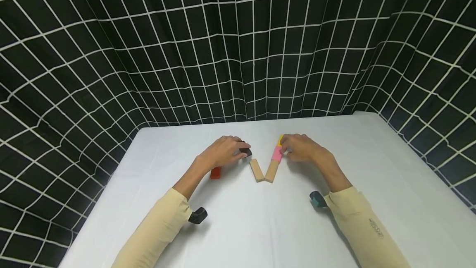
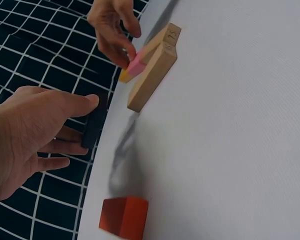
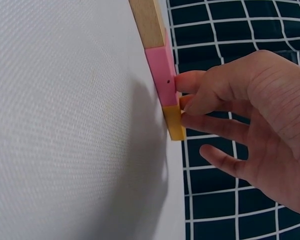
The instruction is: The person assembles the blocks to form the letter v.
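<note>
My left hand grips a black block between thumb and fingers, just beyond the far end of the left plain wooden block. That block and a second wooden block meet at their near ends in a V on the white table. A pink block continues the V's right arm, and a yellow block follows it at the far end. My right hand touches the pink and yellow blocks with its fingertips near their joint. Below my left hand lies a red block.
The white table reaches back to a dark curtain with a white grid, which also surrounds both sides. A dark wrist-worn device shows under each forearm, the left device and the right device.
</note>
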{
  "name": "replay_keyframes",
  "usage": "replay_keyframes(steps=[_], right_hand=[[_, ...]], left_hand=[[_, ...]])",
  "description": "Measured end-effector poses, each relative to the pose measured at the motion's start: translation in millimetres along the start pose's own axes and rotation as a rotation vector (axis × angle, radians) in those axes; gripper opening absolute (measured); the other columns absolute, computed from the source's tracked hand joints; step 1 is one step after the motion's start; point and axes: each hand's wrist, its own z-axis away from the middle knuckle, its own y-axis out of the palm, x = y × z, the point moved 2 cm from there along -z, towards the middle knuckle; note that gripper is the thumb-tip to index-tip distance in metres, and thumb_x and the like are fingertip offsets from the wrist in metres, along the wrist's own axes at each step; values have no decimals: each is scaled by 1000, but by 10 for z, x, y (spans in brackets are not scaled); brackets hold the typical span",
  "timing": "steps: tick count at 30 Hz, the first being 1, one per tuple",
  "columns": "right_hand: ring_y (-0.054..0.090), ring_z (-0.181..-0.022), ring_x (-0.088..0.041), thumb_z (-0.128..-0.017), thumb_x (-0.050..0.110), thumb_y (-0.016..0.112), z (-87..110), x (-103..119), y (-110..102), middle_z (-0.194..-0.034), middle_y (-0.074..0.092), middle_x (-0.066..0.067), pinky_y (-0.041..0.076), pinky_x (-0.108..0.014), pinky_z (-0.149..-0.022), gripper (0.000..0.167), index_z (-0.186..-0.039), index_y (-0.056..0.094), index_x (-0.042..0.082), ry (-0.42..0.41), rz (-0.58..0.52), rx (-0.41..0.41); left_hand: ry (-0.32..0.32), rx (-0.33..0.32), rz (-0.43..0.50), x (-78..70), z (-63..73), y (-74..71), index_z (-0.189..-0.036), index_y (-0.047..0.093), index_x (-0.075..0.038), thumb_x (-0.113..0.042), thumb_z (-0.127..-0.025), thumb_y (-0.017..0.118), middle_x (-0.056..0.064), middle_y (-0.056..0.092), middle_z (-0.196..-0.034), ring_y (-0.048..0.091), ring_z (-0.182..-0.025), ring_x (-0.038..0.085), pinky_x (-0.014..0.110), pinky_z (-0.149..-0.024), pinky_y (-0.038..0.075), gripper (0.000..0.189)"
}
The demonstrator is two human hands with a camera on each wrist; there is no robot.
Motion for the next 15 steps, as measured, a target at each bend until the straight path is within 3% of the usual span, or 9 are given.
replay_keyframes(steps=[5, 15], right_hand=[[68, -122, -39, -83, -4, 65, -11, -13, -53, -127, 72, -16, 56, -58, -103, 30, -104, 83, 7, -12, 2, -15], [66, -127, -39, -86, -3, 64, 29, 3, -12, -130, 72, -16, 53, -62, -107, 29, -104, 83, 9, 14, -14, 14]], left_hand=[[-14, 8, 35, 27, -163, 28, -136, 71, -19, -31, -103, 67, 6, 74, -133, 69, -125, 24, 41, -108, 57, 35], [-56, 47, 74, 43, -196, 254, -136, 72, -19, -32, -102, 69, 8, 73, -134, 68, -126, 25, 43, -109, 56, 37]])
